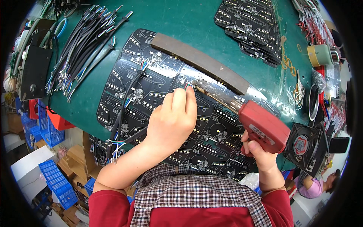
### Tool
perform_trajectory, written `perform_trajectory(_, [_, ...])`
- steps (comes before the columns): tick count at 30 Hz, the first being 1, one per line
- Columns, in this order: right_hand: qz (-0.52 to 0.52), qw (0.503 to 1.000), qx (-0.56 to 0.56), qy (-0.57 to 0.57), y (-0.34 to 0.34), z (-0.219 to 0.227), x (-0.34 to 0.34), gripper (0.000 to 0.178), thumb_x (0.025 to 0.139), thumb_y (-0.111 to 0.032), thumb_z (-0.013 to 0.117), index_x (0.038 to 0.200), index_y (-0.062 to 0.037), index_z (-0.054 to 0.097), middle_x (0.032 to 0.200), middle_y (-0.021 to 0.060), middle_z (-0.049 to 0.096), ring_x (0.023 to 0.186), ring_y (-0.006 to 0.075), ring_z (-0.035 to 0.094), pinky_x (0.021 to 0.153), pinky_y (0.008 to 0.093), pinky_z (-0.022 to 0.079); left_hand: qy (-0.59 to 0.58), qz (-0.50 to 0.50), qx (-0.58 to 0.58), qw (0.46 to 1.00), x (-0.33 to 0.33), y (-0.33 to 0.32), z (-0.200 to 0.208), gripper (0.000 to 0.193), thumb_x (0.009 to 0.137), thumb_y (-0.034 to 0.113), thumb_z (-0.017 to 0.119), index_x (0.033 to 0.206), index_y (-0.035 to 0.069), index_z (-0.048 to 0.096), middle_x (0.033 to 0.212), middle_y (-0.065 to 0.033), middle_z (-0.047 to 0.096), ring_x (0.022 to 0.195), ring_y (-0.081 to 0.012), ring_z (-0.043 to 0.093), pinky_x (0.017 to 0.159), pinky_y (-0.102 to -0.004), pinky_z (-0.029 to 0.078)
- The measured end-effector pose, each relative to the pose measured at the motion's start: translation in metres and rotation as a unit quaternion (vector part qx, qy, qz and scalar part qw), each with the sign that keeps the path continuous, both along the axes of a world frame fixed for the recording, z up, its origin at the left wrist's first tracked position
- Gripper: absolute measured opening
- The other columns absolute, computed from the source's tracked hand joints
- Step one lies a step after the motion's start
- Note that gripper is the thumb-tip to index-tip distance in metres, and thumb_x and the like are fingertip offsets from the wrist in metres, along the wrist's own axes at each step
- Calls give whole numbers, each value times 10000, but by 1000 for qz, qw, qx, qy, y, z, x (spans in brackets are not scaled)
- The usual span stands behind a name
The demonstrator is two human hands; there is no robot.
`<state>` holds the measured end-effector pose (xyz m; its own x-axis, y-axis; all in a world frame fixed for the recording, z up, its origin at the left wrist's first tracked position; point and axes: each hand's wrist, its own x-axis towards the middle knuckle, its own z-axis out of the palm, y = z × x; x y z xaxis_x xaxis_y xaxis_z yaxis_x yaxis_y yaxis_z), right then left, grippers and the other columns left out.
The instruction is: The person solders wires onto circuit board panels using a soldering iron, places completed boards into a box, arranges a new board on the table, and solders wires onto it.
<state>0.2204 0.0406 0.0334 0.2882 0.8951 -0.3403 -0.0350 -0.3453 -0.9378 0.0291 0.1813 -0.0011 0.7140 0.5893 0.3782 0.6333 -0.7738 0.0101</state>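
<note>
My left hand (174,117) is closed in a pinch on the coloured wire ends of a black cable (137,135). These wire ends meet a black circuit board panel (159,99) lined with small white LEDs. My right hand (261,154) grips the handle of a red soldering gun (264,128). Its long metal barrel points left, and the tip is close to my left fingertips. Whether the tip touches the wires is too small to tell. A dark rectangular bar (200,60) lies across the panel's far side. Two more black cables (126,94) join the panel at the left.
A bundle of black cables (85,49) lies at the far left, beside a black box (37,72). Stacked circuit boards (251,28) stand at the far right. Rubber bands (289,67), a tape roll (319,56) and a black fan (302,145) line the right side. Blue crates (58,184) are below left.
</note>
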Motion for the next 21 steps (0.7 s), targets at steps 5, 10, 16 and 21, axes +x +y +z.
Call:
perform_trajectory(5, [61, 997, -35, 25, -4, 2, 9, 566, 804, -68, 665, 1311, -27, 419, 1041, 52, 587, 857, 108, 547, 742, 271, 462, 22, 11, 13, 1000, 2, -1, 0, 226, 715, 37, 619, 927, -41, 606, 702, -15, 448, 593, -94, 483, 406, -170, 401])
perform_trajectory(10, [25, 996, -49, 77, 0, 8, 5, 598, 790, -84, 683, 1319, -23, 411, 1062, 71, 592, 789, 92, 521, 681, 236, 437, 32, 23, 23, 999, 5, -1, 0, 202, 725, 40, 624, 912, -36, 607, 686, -7, 443, 582, -88, 477, 402, -167, 397])
perform_trajectory(16, [83, 990, 6, 113, -2, 10, 12, 532, 798, -59, 670, 1280, -23, 449, 1124, 103, 579, 876, 118, 562, 752, 262, 468, 12, 12, 1, 1000, 1, -1, 0, 245, 705, 53, 612, 937, -28, 615, 701, -14, 444, 599, -100, 487, 411, -181, 410])
perform_trajectory(21, [26, 993, 4, 116, 0, 8, 6, 450, 809, -70, 661, 1225, -36, 496, 1032, 65, 590, 890, 131, 557, 771, 279, 457, -51, -4, -37, 998, -2, 1, -4, 308, 674, 56, 600, 970, -26, 617, 734, -32, 450, 620, -128, 501, 429, -204, 434])
